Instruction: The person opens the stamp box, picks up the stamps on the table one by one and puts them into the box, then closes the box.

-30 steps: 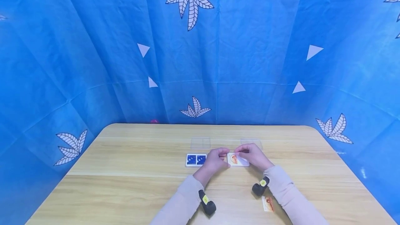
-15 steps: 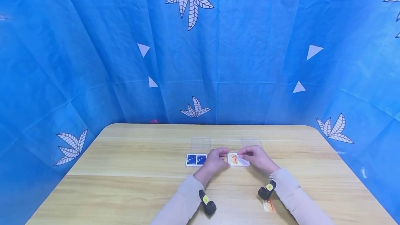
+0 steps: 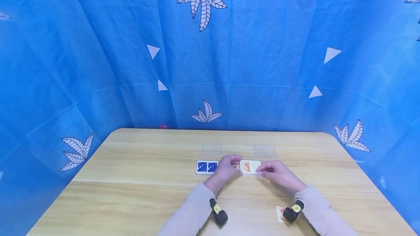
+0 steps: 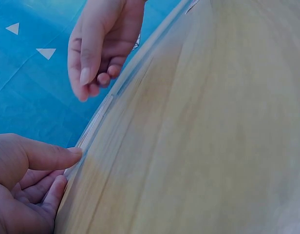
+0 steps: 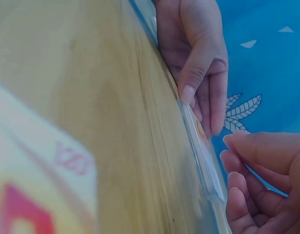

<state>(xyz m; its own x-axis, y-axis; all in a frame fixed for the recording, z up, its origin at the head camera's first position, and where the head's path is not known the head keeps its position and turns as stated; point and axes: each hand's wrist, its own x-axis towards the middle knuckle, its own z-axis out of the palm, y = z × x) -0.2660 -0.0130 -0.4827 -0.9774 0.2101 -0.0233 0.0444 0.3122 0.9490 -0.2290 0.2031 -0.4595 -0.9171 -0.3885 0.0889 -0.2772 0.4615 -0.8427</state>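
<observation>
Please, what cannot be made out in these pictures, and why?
Head: right part of loose card, mostly hidden by black wrist device.
Head: print on blue cards, too small.
Head: lower right corner of blue-card case, behind left hand.
Right wrist: foreground card, blurred and cut off by left edge.

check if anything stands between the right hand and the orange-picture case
Nothing visible does: the right hand is at the right end of the orange-picture case. The loose card lies on the near side, out of the way.

White card [image 3: 247,166] with orange print
</observation>
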